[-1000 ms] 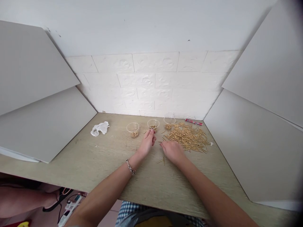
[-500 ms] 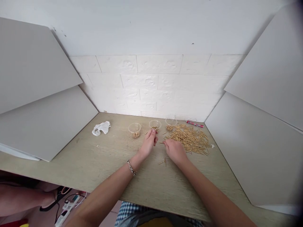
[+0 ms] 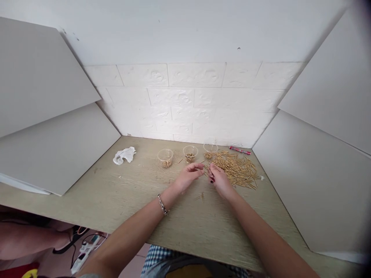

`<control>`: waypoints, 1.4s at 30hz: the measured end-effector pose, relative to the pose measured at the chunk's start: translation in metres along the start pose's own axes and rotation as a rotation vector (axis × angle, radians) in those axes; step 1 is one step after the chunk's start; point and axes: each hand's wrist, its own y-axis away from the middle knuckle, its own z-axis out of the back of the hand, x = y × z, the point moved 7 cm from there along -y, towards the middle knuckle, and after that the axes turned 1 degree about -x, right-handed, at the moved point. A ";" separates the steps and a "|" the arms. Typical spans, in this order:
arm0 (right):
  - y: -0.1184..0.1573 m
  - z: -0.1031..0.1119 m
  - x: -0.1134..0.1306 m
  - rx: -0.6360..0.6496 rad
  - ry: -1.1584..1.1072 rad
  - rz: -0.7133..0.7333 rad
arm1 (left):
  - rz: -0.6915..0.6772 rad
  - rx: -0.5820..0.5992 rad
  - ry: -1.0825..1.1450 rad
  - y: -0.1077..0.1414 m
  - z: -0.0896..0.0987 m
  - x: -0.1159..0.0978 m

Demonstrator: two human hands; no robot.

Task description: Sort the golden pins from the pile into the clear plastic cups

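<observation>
A heap of thin gold-coloured metal pins (image 3: pixel 236 170) lies at the right of the table. Three clear plastic cups stand in a row: the left cup (image 3: pixel 165 157), the middle cup (image 3: pixel 190 154) and the right cup (image 3: pixel 210 150), each with small gold pieces inside. My left hand (image 3: pixel 189 175) is in front of the middle cup, fingers apart, nothing visible in it. At the heap's left edge, my right hand (image 3: pixel 218 179) has its fingers pinched; what they hold is too small to name. Several loose pins (image 3: pixel 202 197) lie on the table nearer me.
A crumpled white tissue (image 3: pixel 124 155) rests on the table (image 3: pixel 130 200) at left. Behind the heap lies a red tube (image 3: pixel 240 150). Grey panels flank the table, with a white wall behind. A person's leg (image 3: pixel 31 239) and a power strip (image 3: pixel 84 255) show at lower left.
My left hand has come back from the middle cup toward my right hand, and its fingers have parted. My right hand has turned and moved slightly right and up.
</observation>
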 end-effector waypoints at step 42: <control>-0.133 0.014 0.044 0.328 1.769 -0.307 | -0.011 -0.218 0.089 -0.006 0.026 -0.004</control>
